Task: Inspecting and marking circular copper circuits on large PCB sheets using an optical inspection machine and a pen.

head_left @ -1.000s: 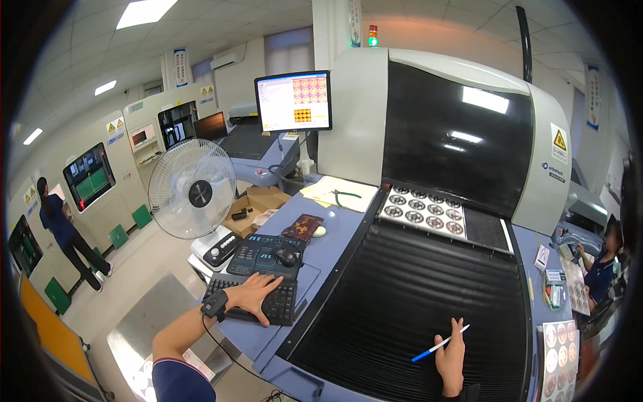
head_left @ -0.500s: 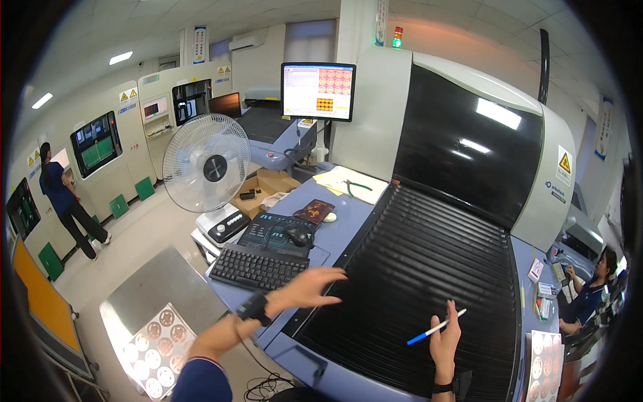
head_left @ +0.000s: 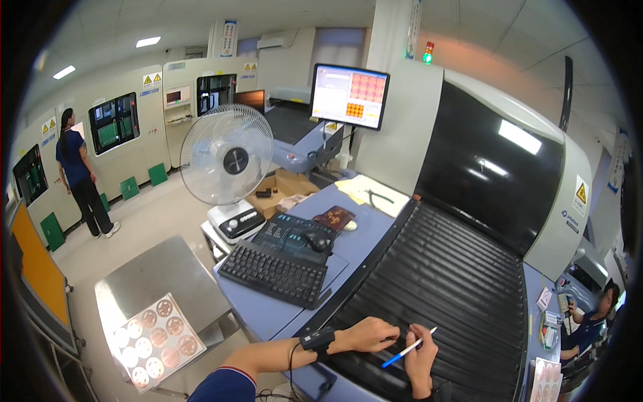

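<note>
I have the right hand (head_left: 420,356) gripping the pen (head_left: 393,362), aslant over the black bed (head_left: 462,268). The left hand (head_left: 374,334) is just beside it, fingers curled; from here I cannot tell whether it holds anything. The keyboard (head_left: 273,271) lies on the counter (head_left: 268,313).
</note>
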The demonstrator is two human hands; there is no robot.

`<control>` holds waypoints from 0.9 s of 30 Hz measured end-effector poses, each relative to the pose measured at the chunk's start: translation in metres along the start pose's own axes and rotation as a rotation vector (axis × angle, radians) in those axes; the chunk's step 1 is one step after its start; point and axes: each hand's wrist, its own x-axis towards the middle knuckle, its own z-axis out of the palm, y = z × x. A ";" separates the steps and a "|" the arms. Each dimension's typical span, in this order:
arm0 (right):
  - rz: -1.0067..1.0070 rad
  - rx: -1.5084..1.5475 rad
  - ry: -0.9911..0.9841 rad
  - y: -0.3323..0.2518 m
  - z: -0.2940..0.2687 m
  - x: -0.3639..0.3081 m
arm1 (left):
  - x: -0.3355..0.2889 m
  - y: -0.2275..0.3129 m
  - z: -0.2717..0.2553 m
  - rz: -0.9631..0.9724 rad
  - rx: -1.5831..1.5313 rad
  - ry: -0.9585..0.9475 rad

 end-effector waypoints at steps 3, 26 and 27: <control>0.006 -0.053 -0.055 0.004 0.001 0.003 | 0.003 0.001 0.003 0.049 0.081 0.030; 0.108 -0.034 -0.118 -0.017 -0.001 -0.011 | 0.001 0.005 0.009 0.028 0.036 -0.039; 0.099 -0.027 -0.126 -0.017 0.000 -0.010 | 0.001 0.005 0.009 0.034 0.032 -0.027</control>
